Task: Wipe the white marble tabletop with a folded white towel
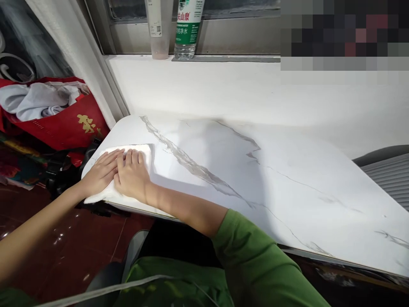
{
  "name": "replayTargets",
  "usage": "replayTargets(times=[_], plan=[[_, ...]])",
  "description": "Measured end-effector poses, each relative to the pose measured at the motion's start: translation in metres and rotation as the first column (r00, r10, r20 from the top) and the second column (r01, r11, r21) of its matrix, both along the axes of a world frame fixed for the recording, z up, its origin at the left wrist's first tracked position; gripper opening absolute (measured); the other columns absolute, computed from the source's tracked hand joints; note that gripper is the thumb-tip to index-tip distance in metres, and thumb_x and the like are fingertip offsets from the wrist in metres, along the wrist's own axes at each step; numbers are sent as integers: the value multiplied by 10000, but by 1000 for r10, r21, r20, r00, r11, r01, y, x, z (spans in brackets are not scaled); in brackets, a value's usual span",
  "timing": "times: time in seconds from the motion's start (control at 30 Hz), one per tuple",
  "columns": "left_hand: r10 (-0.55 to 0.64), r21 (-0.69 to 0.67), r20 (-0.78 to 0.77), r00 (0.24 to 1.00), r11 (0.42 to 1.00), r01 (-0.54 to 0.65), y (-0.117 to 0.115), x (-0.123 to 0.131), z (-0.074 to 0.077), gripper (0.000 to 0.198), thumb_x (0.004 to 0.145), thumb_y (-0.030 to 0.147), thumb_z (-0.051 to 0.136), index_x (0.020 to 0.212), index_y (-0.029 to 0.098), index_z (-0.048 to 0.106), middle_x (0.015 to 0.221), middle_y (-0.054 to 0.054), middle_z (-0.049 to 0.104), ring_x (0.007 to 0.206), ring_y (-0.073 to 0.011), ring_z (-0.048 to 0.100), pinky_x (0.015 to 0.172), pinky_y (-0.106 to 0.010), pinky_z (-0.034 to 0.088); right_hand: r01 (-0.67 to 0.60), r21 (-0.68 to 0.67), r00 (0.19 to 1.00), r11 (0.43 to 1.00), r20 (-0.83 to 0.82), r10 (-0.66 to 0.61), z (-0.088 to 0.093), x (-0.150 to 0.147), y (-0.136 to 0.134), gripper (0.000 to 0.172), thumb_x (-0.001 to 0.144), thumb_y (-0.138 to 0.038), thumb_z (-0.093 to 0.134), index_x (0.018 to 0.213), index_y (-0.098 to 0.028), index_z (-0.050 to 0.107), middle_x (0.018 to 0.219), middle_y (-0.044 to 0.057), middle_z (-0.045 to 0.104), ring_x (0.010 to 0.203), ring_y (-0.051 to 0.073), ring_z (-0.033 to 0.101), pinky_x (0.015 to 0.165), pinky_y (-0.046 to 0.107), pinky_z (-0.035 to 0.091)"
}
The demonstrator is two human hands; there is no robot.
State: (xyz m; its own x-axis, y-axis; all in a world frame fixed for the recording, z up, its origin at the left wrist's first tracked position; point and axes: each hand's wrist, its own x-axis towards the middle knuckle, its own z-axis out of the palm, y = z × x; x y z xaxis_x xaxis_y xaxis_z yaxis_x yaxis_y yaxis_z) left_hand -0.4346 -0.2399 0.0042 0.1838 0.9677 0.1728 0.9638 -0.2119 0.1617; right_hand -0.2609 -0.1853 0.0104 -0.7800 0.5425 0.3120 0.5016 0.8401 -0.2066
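A folded white cloth (145, 155) lies on the left end of a white marble-patterned tabletop (198, 149), part of it reaching the front edge. My left hand (101, 172) rests flat on the cloth, fingers stretched out and pointing away from me. Beside it, my right hand (131, 174) is laid flat on the same cloth, its fingers straight and its thumb side touching the left hand. Neither hand is wrapped round anything. The cloth beneath both palms is hidden.
On the window ledge stand a clear plastic cup (159, 42) and a water bottle (186, 34) with a green label. A red bag (68, 123) stuffed with pale fabric sits left of the table. A grey ribbed object (388, 175) is at the right edge.
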Motion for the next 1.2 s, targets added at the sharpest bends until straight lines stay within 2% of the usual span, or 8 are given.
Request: replayTargets(times=[0.13,0.3,0.43,0.57,0.77,0.9,1.03,1.2], plan=[[26,-4,-1,1000,1000,-26,-20,-11,4,532,1011,325,245,1525,260,366,1581,-36,380,1460,-246,336,1221,-477,225,-37,-8,999,999,-4,37,3,-14,-12,637,936,-334,428,1427,70,379,1433,332,462,1339,419,426,1128,597,225],[27,-67,7,1000,997,-27,-3,-22,9,527,1004,308,265,1511,230,383,1574,-58,389,1461,-247,330,1219,-480,231,-55,-52,998,997,22,56,9,-25,4,581,909,-302,442,1379,40,451,1336,287,552,1223,391,491,1068,565,295],[42,-71,11,999,997,-41,37,-38,6,498,995,288,296,1457,190,453,1561,-84,406,1455,-252,333,1220,-473,231,-3,-52,1000,999,-21,2,5,-40,39,554,903,-266,443,1379,17,456,1302,257,568,1192,370,489,1048,516,306],[13,-54,11,1000,998,-13,94,-49,4,486,990,275,303,1427,168,487,1543,-93,430,1440,-242,354,1219,-434,235,75,-58,995,995,-63,-79,-4,-58,86,484,901,-248,444,1319,-12,500,1239,228,593,1158,357,499,1033,492,313],[-39,-53,18,999,998,40,183,-55,-1,473,993,262,299,1409,176,507,1532,-79,447,1432,-230,364,1211,-388,233,169,-48,983,984,-61,-172,-16,-72,162,406,923,-223,386,1269,-42,496,1249,226,575,1176,341,492,1027,503,315],[-73,-20,30,997,997,73,229,-60,-9,456,1004,275,299,1397,206,520,1511,-61,476,1420,-225,388,1203,-380,242,189,-45,978,981,-78,-192,-23,-76,201,401,928,-214,359,1273,-55,491,1250,216,577,1186,333,489,1033,506,313],[-93,-1,46,995,996,94,247,-63,-14,437,1010,295,302,1374,248,540,1486,-28,505,1411,-208,401,1194,-371,266,201,-46,974,978,-100,-205,-29,-78,216,419,933,-198,341,1297,-52,489,1242,210,588,1191,322,489,1042,484,307],[-95,23,13,995,995,95,236,-55,-12,444,985,268,340,1356,171,565,1465,-82,526,1417,-225,396,1207,-375,248,190,-25,978,981,-80,-192,-28,-71,205,453,946,-202,337,1349,-38,465,1293,219,564,1220,329,471,1059,473,285]])
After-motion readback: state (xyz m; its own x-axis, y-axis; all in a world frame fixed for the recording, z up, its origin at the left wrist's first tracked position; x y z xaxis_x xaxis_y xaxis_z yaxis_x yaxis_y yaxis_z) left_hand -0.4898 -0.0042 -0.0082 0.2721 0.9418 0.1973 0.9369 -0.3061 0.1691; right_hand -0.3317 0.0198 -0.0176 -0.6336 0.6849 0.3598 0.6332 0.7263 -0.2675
